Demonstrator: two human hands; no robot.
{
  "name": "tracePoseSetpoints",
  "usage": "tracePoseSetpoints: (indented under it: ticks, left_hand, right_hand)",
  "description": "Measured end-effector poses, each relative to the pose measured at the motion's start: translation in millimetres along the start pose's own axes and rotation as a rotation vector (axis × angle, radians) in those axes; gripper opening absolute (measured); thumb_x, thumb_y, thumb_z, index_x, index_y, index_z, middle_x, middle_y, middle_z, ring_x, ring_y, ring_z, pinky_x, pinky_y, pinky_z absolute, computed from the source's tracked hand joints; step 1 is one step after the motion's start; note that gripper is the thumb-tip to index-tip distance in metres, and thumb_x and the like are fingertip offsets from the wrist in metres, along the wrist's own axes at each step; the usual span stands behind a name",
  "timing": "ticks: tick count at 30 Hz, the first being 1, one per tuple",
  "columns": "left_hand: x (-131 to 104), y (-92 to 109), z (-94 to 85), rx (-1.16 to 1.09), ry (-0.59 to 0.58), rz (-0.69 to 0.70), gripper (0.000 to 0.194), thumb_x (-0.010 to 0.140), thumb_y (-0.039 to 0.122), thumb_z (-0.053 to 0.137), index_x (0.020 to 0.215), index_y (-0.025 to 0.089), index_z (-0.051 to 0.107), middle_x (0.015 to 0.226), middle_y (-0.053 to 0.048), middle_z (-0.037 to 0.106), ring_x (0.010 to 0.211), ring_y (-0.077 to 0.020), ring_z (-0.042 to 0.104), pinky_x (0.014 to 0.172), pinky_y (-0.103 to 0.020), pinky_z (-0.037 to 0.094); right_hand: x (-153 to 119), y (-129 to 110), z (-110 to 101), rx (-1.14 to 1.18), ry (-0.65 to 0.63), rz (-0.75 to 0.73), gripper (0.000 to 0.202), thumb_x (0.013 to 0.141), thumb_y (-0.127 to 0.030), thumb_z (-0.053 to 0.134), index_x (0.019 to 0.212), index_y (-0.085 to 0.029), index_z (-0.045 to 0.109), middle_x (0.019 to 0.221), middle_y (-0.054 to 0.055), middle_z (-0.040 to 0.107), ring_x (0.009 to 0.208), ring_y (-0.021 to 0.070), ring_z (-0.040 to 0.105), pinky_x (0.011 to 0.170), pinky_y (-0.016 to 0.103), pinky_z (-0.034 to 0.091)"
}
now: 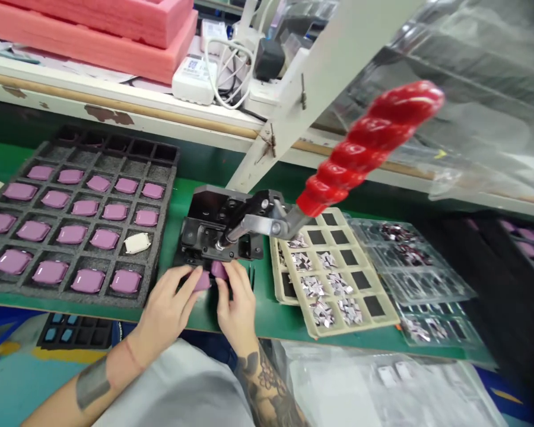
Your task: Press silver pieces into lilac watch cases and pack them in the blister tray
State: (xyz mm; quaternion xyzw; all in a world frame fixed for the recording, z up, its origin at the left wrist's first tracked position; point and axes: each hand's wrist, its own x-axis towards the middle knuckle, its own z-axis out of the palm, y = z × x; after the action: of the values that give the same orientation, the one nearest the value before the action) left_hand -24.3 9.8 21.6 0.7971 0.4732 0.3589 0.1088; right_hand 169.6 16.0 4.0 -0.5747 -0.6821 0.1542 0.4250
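Note:
My left hand [171, 302] pinches a purple plastic case [202, 281] between thumb and fingers at the front of a black clamp fixture [211, 228]. Close beside it, my right hand [237, 305] is closed on another purple plastic case [219, 270], partly covered by the fingers. Both pieces are rounded squares, like small watch cases. Rising from the fixture toward the upper right is a lever with a ribbed red handle [365, 151]. To the left, a dark foam tray [158, 261] holds rows of similar purple cases, plus one white piece [137, 242].
Right of the fixture, beige trays [309, 314] hold small shiny parts in compartments. Clear plastic trays [445, 290] lie farther right. A slanted white post [289, 112] stands behind the fixture. Pink foam blocks [160, 56] and a white cable [211, 59] occupy the shelf above.

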Motion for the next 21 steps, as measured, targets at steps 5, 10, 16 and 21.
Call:
tracePoseSetpoints:
  ticks: [5,10,16,21]
  left_hand:
    - [40.0,-8.9,37.8,0.230,-0.101,0.064,0.030,0.104,0.004,0.059,0.126,0.011,0.078,0.117,-0.021,0.076,0.108,-0.0363,0.075,0.095,-0.053,0.068]
    - [41.6,-9.7,40.4,0.117,-0.186,0.065,0.040,0.102,0.003,0.057,0.139,0.010,0.072,0.124,-0.019,0.078,0.127,-0.0374,0.072,0.117,-0.057,0.059]
    - [5.3,15.8,0.9,-0.526,-0.125,-0.173,0.045,0.113,0.034,0.061,0.157,0.023,0.060,0.148,-0.016,0.073,0.138,-0.0328,0.070,0.119,-0.050,0.058]
    - [-5.8,28.7,-53.1,-0.716,0.036,-0.413,0.013,0.111,0.026,0.066,0.121,0.025,0.075,0.105,-0.006,0.078,0.094,-0.0206,0.074,0.085,-0.030,0.061]
  right_hand:
    - [-17.1,5.3,-34.7,-0.013,0.067,-0.004,0.049,0.111,-0.014,0.059,0.157,-0.028,0.063,0.149,0.012,0.072,0.139,0.0275,0.070,0.115,0.049,0.063]
    - [-20.4,10.4,-50.6,-0.065,0.073,-0.013,0.049,0.109,-0.012,0.060,0.156,-0.027,0.065,0.147,0.014,0.073,0.137,0.0290,0.072,0.112,0.051,0.066]
    - [-17.3,-12.1,-34.2,-0.047,0.075,-0.332,0.055,0.103,-0.001,0.064,0.155,-0.019,0.065,0.138,0.016,0.076,0.132,0.0282,0.073,0.106,0.049,0.067]
    - [40.8,-37.3,-45.3,-0.059,0.027,-0.709,0.037,0.107,-0.031,0.074,0.144,-0.026,0.074,0.118,0.007,0.079,0.115,0.0272,0.077,0.094,0.045,0.068]
